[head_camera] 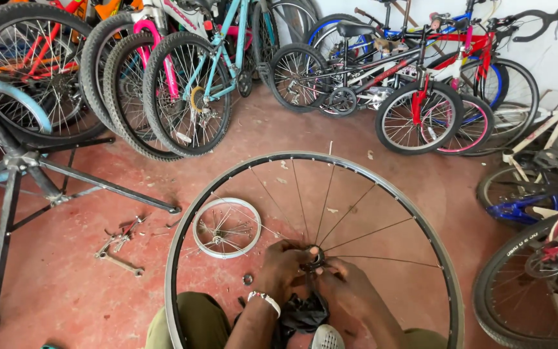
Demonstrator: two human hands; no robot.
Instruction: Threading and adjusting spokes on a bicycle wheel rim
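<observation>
- Sitting low at the bottom centre of the frame, the person steadies a large bare wheel rim (pixel 192 213), a thin grey metal hoop with fine wire spokes, upright between the knees.
- Both hands meet at the dark hub (pixel 315 258) in the wheel's middle: the left hand (pixel 283 266), a pale beaded band on its wrist, is clenched around the hub; the right hand (pixel 342 282) pinches it from the other side.
- A black rag (pixel 301 315) hangs just below the hands.
- Left of centre, a small silvery spoked wheel (pixel 227 227) lies flat on the rough red floor (pixel 72 284); wrenches (pixel 120 249) lie scattered near it.
- A black steel repair stand (pixel 14 194) fills the left edge.
- Bicycles (pixel 414 77) with knobbly tyres lean along the top.
</observation>
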